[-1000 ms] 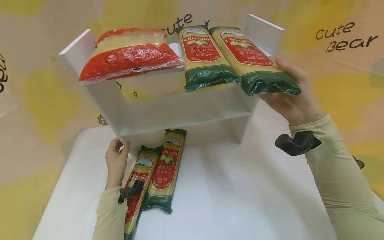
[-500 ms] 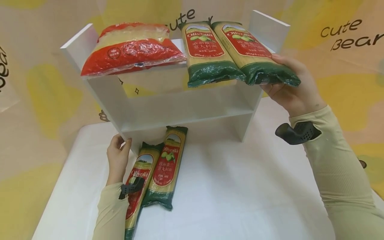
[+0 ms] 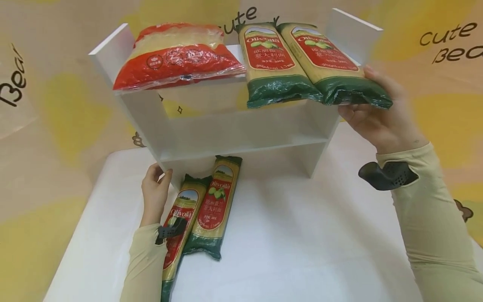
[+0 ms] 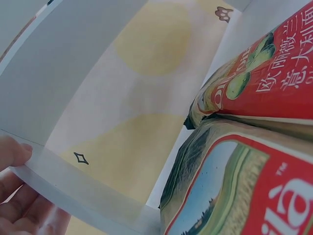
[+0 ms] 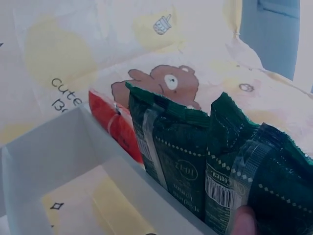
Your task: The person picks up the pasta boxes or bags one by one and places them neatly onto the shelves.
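My left hand point(image 3: 156, 193) pinches the lower front edge of the left side panel of a white two-tier shelf point(image 3: 241, 151). In the left wrist view its thumb and fingers point(image 4: 29, 208) lie on either side of that panel. My right hand point(image 3: 385, 117) grips the green front end of the right-hand spaghetti packet point(image 3: 320, 54) on the top tier, thumb above and fingers beneath. Another spaghetti packet point(image 3: 269, 54) lies beside it, its end jutting past the shelf front. A red and clear bag point(image 3: 181, 58) of pale yellow food fills the top left.
Two more spaghetti packets, a left one point(image 3: 181, 205) and a right one point(image 3: 215, 205), lie on the white table point(image 3: 286, 235) under and before the shelf, close to my left forearm. A patterned cloth point(image 3: 60, 117) hangs behind.
The head view has shifted, so the shelf and packets appear slightly higher and further right. Both hands keep their holds, on the panel and on the right-hand spaghetti packet.
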`<move>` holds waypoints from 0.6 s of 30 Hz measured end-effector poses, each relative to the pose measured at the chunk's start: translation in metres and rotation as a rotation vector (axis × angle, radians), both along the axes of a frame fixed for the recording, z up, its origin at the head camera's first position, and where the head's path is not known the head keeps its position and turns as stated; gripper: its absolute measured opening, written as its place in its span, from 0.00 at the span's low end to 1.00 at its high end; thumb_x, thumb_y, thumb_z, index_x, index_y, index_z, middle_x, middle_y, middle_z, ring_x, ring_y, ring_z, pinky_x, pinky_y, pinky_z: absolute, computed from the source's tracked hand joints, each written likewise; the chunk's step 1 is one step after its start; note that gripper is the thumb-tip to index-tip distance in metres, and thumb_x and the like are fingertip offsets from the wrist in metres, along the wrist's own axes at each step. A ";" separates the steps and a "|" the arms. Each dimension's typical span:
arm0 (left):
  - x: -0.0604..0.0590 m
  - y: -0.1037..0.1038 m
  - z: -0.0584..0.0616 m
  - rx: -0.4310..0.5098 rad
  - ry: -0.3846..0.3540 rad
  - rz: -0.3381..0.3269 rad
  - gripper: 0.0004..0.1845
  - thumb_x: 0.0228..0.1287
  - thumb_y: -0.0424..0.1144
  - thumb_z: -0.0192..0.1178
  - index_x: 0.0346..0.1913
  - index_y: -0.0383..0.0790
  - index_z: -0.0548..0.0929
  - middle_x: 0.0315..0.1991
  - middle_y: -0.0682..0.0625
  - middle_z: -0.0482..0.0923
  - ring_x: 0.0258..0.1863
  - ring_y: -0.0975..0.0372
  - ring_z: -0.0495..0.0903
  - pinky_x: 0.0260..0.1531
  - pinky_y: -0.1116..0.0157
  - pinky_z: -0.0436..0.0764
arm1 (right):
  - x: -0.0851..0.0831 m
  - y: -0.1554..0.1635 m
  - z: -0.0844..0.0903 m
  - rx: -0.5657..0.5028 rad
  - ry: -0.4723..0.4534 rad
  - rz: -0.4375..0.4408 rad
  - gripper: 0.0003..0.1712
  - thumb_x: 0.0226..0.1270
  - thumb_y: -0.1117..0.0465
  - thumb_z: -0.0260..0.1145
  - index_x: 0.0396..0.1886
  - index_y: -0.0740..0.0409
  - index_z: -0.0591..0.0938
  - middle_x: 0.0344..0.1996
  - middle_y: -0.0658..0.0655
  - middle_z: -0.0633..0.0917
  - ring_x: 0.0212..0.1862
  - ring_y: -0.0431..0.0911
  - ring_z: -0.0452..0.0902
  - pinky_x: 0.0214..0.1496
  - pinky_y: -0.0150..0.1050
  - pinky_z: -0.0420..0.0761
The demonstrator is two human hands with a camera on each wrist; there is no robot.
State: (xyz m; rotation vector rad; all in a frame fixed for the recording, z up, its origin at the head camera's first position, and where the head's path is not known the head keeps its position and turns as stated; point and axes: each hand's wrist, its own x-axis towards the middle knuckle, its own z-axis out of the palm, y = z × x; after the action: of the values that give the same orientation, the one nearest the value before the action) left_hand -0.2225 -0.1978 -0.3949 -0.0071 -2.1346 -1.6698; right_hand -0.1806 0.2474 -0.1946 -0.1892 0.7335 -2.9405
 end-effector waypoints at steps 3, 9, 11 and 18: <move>0.001 -0.001 0.002 0.007 0.015 -0.003 0.18 0.67 0.29 0.54 0.57 0.26 0.71 0.53 0.38 0.74 0.56 0.55 0.72 0.56 0.66 0.73 | 0.003 0.004 -0.007 -0.073 -0.009 0.004 0.17 0.67 0.63 0.59 0.53 0.62 0.71 0.45 0.64 0.76 0.41 0.59 0.76 0.39 0.49 0.80; 0.000 -0.001 0.000 0.001 0.017 -0.006 0.18 0.67 0.30 0.55 0.58 0.28 0.72 0.53 0.39 0.74 0.55 0.57 0.72 0.57 0.63 0.73 | 0.015 0.006 -0.023 -0.146 0.059 -0.004 0.20 0.68 0.61 0.56 0.55 0.65 0.65 0.47 0.68 0.73 0.39 0.62 0.74 0.39 0.50 0.80; 0.000 -0.001 0.000 0.005 0.016 -0.010 0.19 0.67 0.30 0.55 0.58 0.28 0.71 0.54 0.38 0.74 0.56 0.56 0.72 0.58 0.63 0.72 | 0.020 0.004 -0.029 -0.168 0.114 0.009 0.18 0.70 0.61 0.52 0.55 0.67 0.66 0.44 0.71 0.75 0.39 0.63 0.75 0.39 0.50 0.80; 0.000 -0.003 -0.001 0.021 0.019 -0.027 0.19 0.67 0.30 0.55 0.59 0.28 0.71 0.55 0.37 0.73 0.58 0.55 0.71 0.56 0.65 0.73 | 0.034 0.000 -0.058 -0.180 0.166 0.106 0.23 0.74 0.62 0.40 0.51 0.79 0.72 0.41 0.75 0.79 0.40 0.64 0.77 0.43 0.50 0.80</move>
State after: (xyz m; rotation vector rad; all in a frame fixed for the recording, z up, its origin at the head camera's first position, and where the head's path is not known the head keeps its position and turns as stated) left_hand -0.2225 -0.2006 -0.3955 -0.0448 -2.1118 -1.7008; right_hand -0.1467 0.2476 -0.2526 -0.4767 0.4588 -2.9122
